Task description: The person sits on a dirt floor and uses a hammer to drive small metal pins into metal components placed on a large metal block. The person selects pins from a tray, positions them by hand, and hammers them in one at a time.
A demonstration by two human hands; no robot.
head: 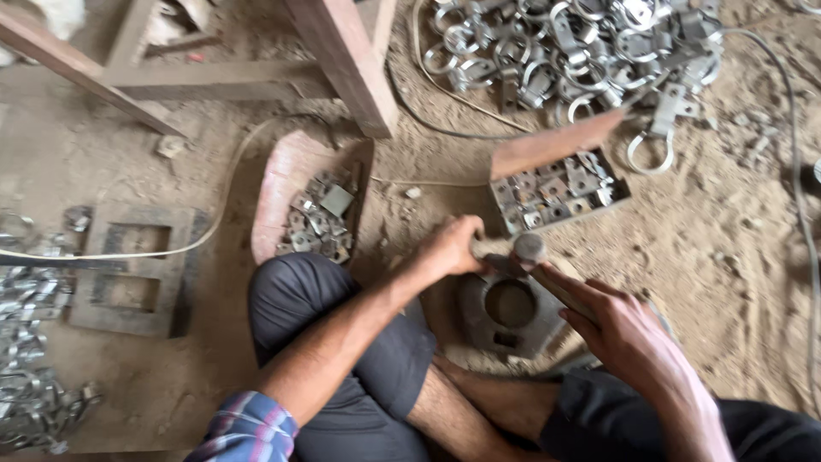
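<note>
I sit on a dirt floor with a heavy grey metal block (510, 312) with a round hole between my legs. My right hand (620, 329) grips the handle of a hammer (530, 250), whose round head rests at the block's far edge. My left hand (451, 246) pinches a small metal piece at that same edge, right beside the hammer head; the piece itself is mostly hidden by my fingers.
A box of small square metal pieces (560, 192) lies just beyond the block. A curved tray with more pieces (318, 224) sits by my left knee. A large pile of metal rings and clamps (581, 47) lies at the back, wooden legs (346, 60) and a cable (214, 214) nearby.
</note>
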